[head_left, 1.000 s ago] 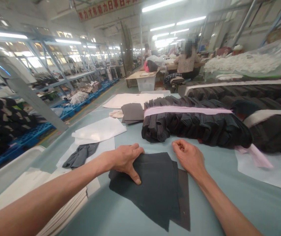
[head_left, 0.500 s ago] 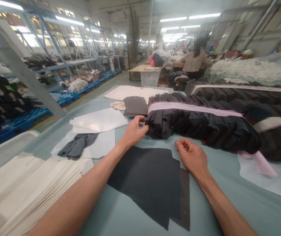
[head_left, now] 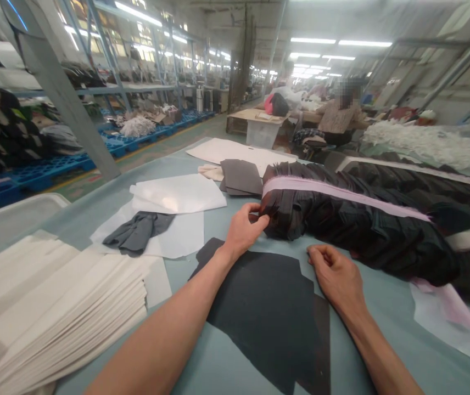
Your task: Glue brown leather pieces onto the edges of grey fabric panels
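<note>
Moved since the earliest frame: L hand (head_left: 247, 227), off the stack of dark fabric panels (head_left: 263, 302) and up to the L end of the strapped bundle (head_left: 354, 230); R hand (head_left: 337, 274) approx. unchanged, on the near side of same. L grip: narrow gap betw. thumb and index, fingertips at the bundle's end; can't tell if any layer is pinched. R grip: curled closed, thumb to index; contents, if any, can't be told.

Bundle: many black fabric pcs. packed face to face, edges ruffled, w/ a pale pink strip (head_left: 301, 184) lengthwise over the top. Lies on its side, running R from the L fingertips and just beyond the R hand. Stack: flat, charcoal, irregular outline, edges slightly offset; brown-grey panel (head_left: 323, 334) showing at R edge. Lies below both hands, betw. the forearms, partly under the L one.

Surface: blue-green covered table (head_left: 391, 307). On it, L side: pleated cream cloth stack (head_left: 87, 302), white sheets (head_left: 177, 192), crumpled grey cloth (head_left: 136, 233). Far side: grey pcs. (head_left: 241, 176) near the bundle's L end, cream panel (head_left: 239, 151) behind. R side: pink scrap (head_left: 457, 310) on white sheet.

Room: workshop w/ tube lights (head_left: 313, 41), blue pallets (head_left: 119, 145) at L, translucent bin (head_left: 262, 134) and seated co-worker (head_left: 336, 118) in bkgd.
</note>
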A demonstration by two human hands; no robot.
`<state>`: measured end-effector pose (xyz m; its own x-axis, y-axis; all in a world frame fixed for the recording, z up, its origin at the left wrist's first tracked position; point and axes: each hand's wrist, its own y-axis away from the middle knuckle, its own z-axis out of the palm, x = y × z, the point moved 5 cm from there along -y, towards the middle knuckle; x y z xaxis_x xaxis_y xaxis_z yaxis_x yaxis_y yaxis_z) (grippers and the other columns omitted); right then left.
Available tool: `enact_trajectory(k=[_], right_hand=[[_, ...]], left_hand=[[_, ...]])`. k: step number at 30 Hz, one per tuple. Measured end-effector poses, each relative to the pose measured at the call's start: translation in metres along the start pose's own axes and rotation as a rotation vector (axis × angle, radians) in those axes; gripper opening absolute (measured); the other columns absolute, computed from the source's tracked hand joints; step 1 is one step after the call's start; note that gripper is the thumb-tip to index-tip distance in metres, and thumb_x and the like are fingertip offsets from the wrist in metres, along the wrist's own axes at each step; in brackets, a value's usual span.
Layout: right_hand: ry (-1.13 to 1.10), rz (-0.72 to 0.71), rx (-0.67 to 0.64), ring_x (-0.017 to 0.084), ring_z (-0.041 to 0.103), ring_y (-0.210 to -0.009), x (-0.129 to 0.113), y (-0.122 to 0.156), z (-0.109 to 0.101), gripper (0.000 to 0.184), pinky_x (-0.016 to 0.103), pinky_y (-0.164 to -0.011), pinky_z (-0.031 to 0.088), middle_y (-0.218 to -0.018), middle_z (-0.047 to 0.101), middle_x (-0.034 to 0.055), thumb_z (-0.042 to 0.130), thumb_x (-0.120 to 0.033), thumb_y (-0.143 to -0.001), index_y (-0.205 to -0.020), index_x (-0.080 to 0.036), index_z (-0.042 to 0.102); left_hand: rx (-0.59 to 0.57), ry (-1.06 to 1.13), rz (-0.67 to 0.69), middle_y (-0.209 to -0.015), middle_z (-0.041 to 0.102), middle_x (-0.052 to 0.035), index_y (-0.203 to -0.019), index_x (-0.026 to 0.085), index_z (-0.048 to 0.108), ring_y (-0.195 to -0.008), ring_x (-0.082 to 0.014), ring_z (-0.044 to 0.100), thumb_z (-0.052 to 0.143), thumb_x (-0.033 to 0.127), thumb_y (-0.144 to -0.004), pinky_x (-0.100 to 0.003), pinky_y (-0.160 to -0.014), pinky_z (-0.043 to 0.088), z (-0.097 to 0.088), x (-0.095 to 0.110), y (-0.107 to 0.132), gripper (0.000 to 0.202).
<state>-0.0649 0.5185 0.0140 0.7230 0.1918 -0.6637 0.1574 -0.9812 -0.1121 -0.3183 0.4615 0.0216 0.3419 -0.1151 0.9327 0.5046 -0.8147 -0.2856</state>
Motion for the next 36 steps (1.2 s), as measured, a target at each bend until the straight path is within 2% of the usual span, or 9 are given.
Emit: enact_trajectory(k=[8, 18, 24, 30, 36], right_hand=[[-0.03, -0.022, 0.024, 0.028, 0.07, -0.08, 0.001, 0.0, 0.0, 0.053, 0.035, -0.073, 0.044, -0.078, 0.077, 0.0068, 0.051, -0.07, -0.079, -0.083, -0.023, 0.077], [-0.052, -0.018, 0.005, 0.027, 0.071, -0.082, 0.003, 0.0, 0.001, 0.05, 0.036, -0.079, 0.045, -0.079, 0.077, 0.0052, 0.052, -0.068, -0.082, -0.083, -0.024, 0.076], [-0.033, -0.014, 0.009, 0.026, 0.071, -0.081, 0.002, 0.001, 0.001, 0.046, 0.035, -0.077, 0.044, -0.078, 0.077, 0.0045, 0.054, -0.065, -0.083, -0.084, -0.024, 0.076], [-0.03, -0.014, 0.012, 0.026, 0.071, -0.08, 0.0, 0.001, 0.001, 0.048, 0.035, -0.075, 0.043, -0.078, 0.077, 0.0056, 0.054, -0.066, -0.083, -0.083, -0.024, 0.076], [-0.036, -0.013, 0.01, 0.026, 0.071, -0.079, 0.0, 0.001, 0.001, 0.047, 0.034, -0.075, 0.044, -0.079, 0.078, 0.0051, 0.054, -0.066, -0.083, -0.083, -0.024, 0.077]], left_hand=[[0.012, -0.095, 0.214, -0.127, 0.074, -0.0109, -0.121, 0.019, 0.069, -0.111, -0.024, 0.072, 0.075, 0.027, -0.087, -0.038, -0.096, 0.062, -0.005, 0.01, -0.002, 0.036], [-0.023, -0.223, 0.321, -0.124, 0.074, -0.0111, -0.124, 0.019, 0.067, -0.107, -0.0222, 0.071, 0.07, 0.026, -0.093, -0.034, -0.094, 0.059, -0.007, 0.017, -0.004, 0.032], [-0.044, -0.276, 0.349, -0.124, 0.073, -0.0119, -0.124, 0.019, 0.067, -0.108, -0.0234, 0.071, 0.069, 0.022, -0.092, -0.036, -0.097, 0.057, -0.006, 0.021, -0.006, 0.032], [-0.015, -0.267, 0.319, -0.123, 0.074, -0.013, -0.123, 0.017, 0.067, -0.105, -0.024, 0.071, 0.068, 0.021, -0.092, -0.036, -0.096, 0.057, -0.005, 0.024, -0.006, 0.032], [0.006, -0.175, 0.248, -0.115, 0.078, -0.0084, -0.115, 0.018, 0.069, -0.095, -0.0189, 0.074, 0.07, 0.022, -0.09, -0.029, -0.086, 0.059, -0.004, 0.02, -0.01, 0.026]])
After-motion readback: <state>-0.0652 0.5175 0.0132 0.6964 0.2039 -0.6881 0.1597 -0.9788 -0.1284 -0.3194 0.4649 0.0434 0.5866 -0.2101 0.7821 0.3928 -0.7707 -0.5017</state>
